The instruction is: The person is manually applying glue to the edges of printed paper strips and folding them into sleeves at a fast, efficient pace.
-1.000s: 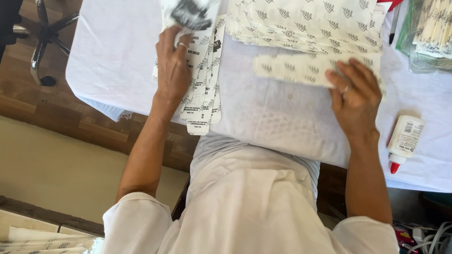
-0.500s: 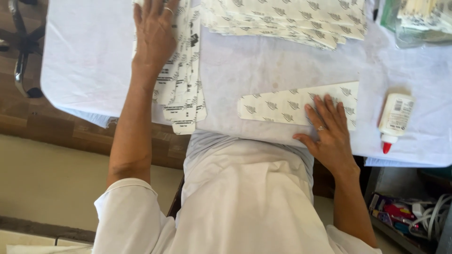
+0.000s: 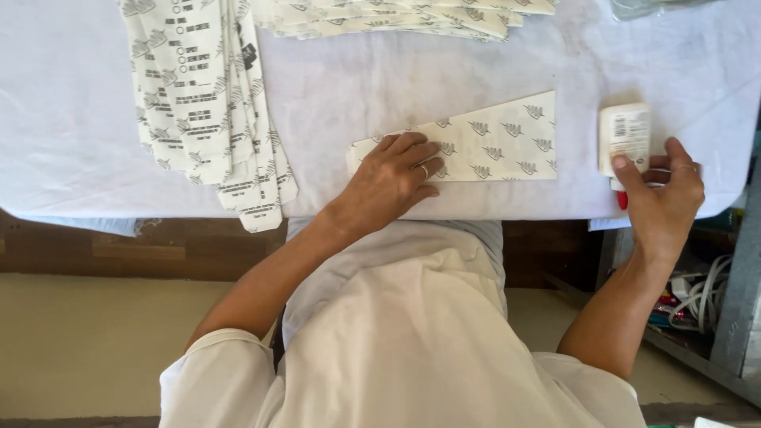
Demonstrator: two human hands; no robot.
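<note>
Our left hand (image 3: 396, 178) lies flat, fingers spread and gripping nothing, pressing the narrow end of a folded paper piece (image 3: 483, 147). Our right hand (image 3: 662, 190) closes its fingers round the lower end of a small white glue bottle (image 3: 625, 139) with a red tip, which lies on the worktop (image 3: 79, 158) just right of the paper's wide end.

The paper sits near the worktop's front edge, right ahead of our body, with bare cloth between it and the stacks further back. To the right the worktop ends just past the bottle, so there is little room there; to the left there is open cloth up to a fanned pile of printed sheets (image 3: 206, 103).

The paper piece is cream, tapered, and dotted with small grey leaf-like marks. A further stack of the same patterned paper (image 3: 396, 16) lies along the far edge.

A white cloth covers the worktop. Below it we see a wooden frame, a pale floor, and cables (image 3: 701, 293) by a shelf at the right.
</note>
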